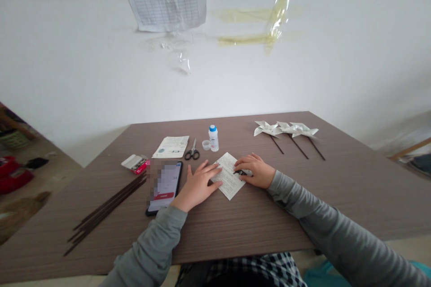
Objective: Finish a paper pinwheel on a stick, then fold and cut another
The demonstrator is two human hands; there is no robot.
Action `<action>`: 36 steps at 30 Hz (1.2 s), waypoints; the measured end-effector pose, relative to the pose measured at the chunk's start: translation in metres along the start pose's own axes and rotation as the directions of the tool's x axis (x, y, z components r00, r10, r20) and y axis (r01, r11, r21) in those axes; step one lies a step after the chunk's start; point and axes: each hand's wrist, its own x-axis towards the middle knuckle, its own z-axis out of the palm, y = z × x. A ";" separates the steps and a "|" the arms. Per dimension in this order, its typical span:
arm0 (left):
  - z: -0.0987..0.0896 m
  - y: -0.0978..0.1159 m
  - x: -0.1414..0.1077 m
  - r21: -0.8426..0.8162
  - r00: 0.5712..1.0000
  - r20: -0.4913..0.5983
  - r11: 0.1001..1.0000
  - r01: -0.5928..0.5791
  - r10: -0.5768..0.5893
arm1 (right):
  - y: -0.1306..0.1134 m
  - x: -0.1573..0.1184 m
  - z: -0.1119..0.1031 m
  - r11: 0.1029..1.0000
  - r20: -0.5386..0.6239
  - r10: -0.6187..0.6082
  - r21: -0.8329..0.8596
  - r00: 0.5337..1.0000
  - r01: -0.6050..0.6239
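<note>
A square of printed paper (229, 184) lies on the brown table, turned with one corner toward me. My left hand (199, 184) rests on its left side, fingers spread and holding nothing. At the paper's right side is my right hand (256, 170), its fingers curled around a small dark object (240, 172) that touches the paper. What this object is cannot be made out. Just behind the paper stand a white bottle with a blue cap (213, 139) and a small clear cup (206, 145). Black-handled scissors (192, 154) lie to the left of them.
A phone (164, 187) lies left of my left hand, with several dark sticks (107, 208) and an open red-and-white box (136, 163) beyond. Folded papers (171, 147) lie behind the phone. Three paper pinwheels (286, 129) on sticks are at the back right.
</note>
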 end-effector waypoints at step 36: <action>0.002 -0.004 0.001 -0.039 0.998 -0.062 0.999 -0.014 0.011 | 0.010 0.003 0.009 1.000 0.006 0.021 -0.007 1.000 -0.020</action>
